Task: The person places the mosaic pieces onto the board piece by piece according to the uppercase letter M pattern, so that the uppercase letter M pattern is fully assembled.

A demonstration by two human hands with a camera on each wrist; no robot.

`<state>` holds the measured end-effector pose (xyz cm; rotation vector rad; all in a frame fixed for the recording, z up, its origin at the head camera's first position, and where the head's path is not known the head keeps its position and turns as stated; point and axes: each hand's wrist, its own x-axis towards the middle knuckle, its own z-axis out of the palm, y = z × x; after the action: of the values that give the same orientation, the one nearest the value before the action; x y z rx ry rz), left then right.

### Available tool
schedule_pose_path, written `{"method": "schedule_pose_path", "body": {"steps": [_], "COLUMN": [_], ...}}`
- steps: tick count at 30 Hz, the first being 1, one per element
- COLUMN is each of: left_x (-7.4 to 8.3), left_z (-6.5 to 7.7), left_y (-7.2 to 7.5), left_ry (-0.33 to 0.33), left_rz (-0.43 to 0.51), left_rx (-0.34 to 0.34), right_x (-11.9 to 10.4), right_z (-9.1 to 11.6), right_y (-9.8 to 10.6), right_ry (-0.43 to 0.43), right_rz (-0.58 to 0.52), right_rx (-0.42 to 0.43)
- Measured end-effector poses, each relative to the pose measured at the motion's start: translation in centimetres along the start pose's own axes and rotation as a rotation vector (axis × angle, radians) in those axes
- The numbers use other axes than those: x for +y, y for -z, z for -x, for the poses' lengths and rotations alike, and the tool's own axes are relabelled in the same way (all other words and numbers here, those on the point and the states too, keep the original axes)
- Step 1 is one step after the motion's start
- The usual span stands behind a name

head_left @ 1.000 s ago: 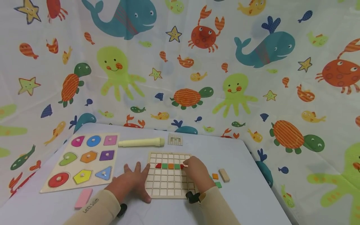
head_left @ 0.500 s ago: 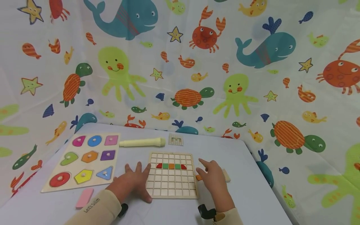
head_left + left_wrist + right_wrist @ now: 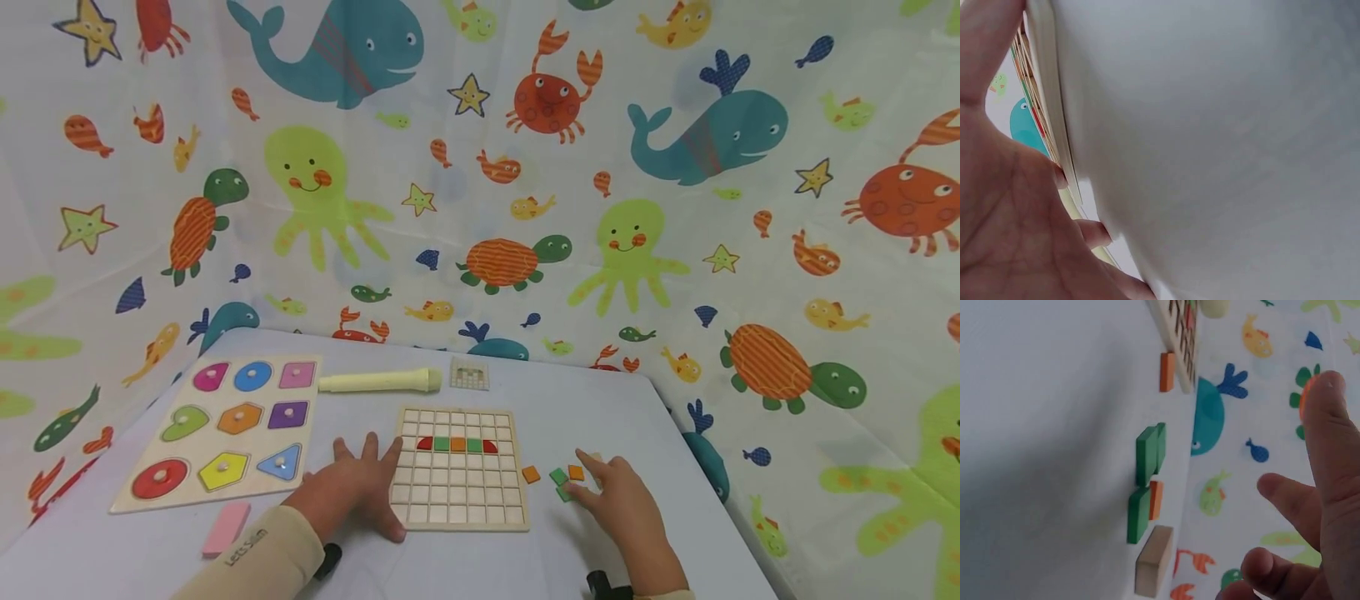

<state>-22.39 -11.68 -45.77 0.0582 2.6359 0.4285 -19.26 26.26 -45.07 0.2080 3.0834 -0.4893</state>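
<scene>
A wooden grid board (image 3: pixel 459 496) lies on the white table; one row holds a red quarter-round tile (image 3: pixel 490 447) at each end, with green, orange and green squares between. My left hand (image 3: pixel 360 487) rests at the board's left edge, fingers spread, and in the left wrist view its palm (image 3: pixel 1016 225) is beside the board's side. Right of the board, my right hand (image 3: pixel 626 500) hovers by the loose green tiles (image 3: pixel 558 476), thumb and index finger apart, holding nothing. Loose orange tiles (image 3: pixel 531 474) lie near them. The right wrist view shows these green tiles (image 3: pixel 1145 456) below the fingers.
A small wooden block (image 3: pixel 1154 561) lies beyond the loose tiles, partly behind the right hand in the head view. At left are a knobbed shape puzzle (image 3: pixel 240 421) and a pink block (image 3: pixel 226 529). A pale yellow stick (image 3: pixel 378 381) and small pattern card (image 3: pixel 469 373) lie behind the board.
My right hand has left the red tile at the row's right end and moved right and nearer, over to the loose tiles. The left hand stays where it was.
</scene>
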Motion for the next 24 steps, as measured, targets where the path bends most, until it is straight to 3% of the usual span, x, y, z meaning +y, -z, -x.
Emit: {"method": "schedule_pose_path", "body": {"steps": [5, 10, 17, 24], "left_x": [-0.1, -0.1, 0.0, -0.2], "left_z": [0.0, 0.2, 0.3, 0.1], "left_y": [-0.1, 0.0, 0.0, -0.2], "left_ry": [-0.012, -0.013, -0.004, -0.001], "left_rz": [-0.001, 0.002, -0.005, 0.003], "left_rx": [-0.002, 0.003, -0.003, 0.001], "right_x": [1.3, 1.0, 0.2, -0.5], "right_z": [-0.2, -1.5, -3.1, -3.1], "right_y": [-0.9, -1.3, -1.4, -1.8], "right_ry": [-0.058, -0.025, 0.038, 0.079], "right_rz": [0.062, 0.121, 0.185, 0.212], "right_rx": [-0.126, -0.184, -0.2, -0.178]}}
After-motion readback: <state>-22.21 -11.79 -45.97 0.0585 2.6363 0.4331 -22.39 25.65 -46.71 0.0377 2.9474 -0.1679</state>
